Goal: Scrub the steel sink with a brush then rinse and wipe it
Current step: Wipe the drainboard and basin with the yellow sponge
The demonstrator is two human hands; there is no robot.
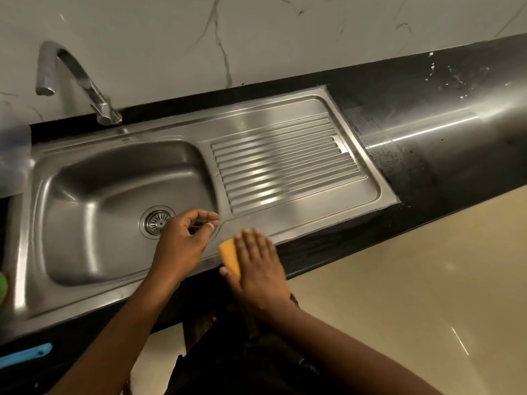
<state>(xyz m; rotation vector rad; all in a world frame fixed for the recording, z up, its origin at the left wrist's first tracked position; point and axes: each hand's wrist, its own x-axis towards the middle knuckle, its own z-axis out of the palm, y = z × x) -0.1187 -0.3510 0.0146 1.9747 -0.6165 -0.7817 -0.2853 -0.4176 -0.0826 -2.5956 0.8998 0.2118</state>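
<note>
The steel sink [85,292] has a deep basin on the left with a round drain [155,220] and a ribbed drainboard [282,163] on the right. My right hand [258,266] lies flat with straight fingers on an orange sponge [229,256], pressing it onto the sink's front rim below the drainboard. My left hand [185,238] hovers over the basin's right edge near the drain, fingers loosely curled, thumb close to the fingertips, holding nothing that I can see. A curved steel faucet [77,81] stands behind the basin.
A black countertop [427,109] runs right of the sink, with wet speckles. A blue handle [25,354] pokes in at the lower left, and a green object [2,286] sits at the left edge. A marble wall rises behind; beige floor lies below.
</note>
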